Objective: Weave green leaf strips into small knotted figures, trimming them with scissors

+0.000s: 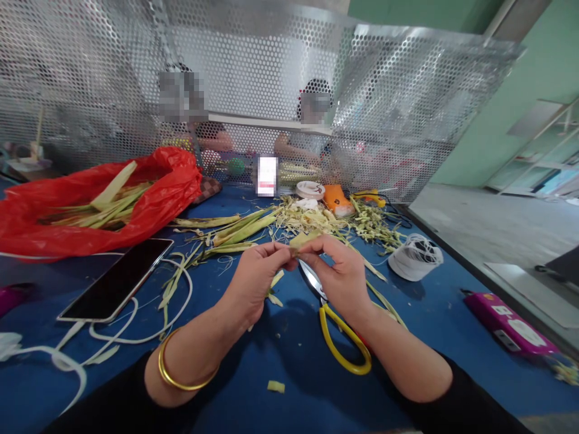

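My left hand (256, 274) and my right hand (341, 274) meet over the middle of the table, fingertips pinched together. Between them they grip a pale green piece of dried husk (305, 240), its upper part showing above the fingers. Scissors (346, 343) with yellow handles lie on the table beneath my right hand, and part of their blades is hidden by it. A small cut husk scrap (275, 386) lies nearer to me. Long husk strips (244, 232) are spread beyond my left hand, beside a pile of shredded husk (312, 218).
On the left are a red plastic bag (176, 172) of husks, a tablet (117, 280) and a white cable (149, 340). White cord (415, 258) and a purple packet (509, 322) lie right. A lit phone (266, 176) stands before a perforated screen (253, 60); two people sit behind it.
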{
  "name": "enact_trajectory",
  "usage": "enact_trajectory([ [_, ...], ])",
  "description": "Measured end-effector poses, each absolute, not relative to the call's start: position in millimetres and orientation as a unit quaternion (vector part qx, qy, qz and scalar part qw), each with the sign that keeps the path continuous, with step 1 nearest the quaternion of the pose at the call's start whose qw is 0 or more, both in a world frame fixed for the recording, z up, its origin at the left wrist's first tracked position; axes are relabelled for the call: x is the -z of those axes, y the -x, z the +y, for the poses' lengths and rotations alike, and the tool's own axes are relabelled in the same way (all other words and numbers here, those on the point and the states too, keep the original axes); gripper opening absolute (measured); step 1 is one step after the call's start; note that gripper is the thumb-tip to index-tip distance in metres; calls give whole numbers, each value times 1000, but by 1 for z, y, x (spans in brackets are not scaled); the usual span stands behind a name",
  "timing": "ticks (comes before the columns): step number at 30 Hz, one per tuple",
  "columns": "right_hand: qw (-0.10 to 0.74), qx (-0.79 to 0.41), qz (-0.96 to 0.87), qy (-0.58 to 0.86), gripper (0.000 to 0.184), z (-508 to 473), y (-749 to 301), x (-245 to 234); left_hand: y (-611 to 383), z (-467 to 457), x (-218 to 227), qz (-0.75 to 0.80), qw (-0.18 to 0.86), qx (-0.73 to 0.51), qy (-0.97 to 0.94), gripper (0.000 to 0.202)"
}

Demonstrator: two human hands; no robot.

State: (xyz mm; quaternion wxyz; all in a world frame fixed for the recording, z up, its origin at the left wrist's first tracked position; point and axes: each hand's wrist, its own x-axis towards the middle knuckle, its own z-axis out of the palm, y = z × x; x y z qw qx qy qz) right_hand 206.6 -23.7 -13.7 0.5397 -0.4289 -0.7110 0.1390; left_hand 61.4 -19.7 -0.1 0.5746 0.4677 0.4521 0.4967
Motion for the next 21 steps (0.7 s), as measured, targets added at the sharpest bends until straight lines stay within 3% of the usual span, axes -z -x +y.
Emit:
enact_trajectory([
  [10,524,-208,-700,439,14,-23,-207,12,-63,-20,1,464,515,-535,-483,6],
  [21,569,-298,-618,453,3,-26,-202,5,-59,-19,6,476,397,-514,-593,10],
])
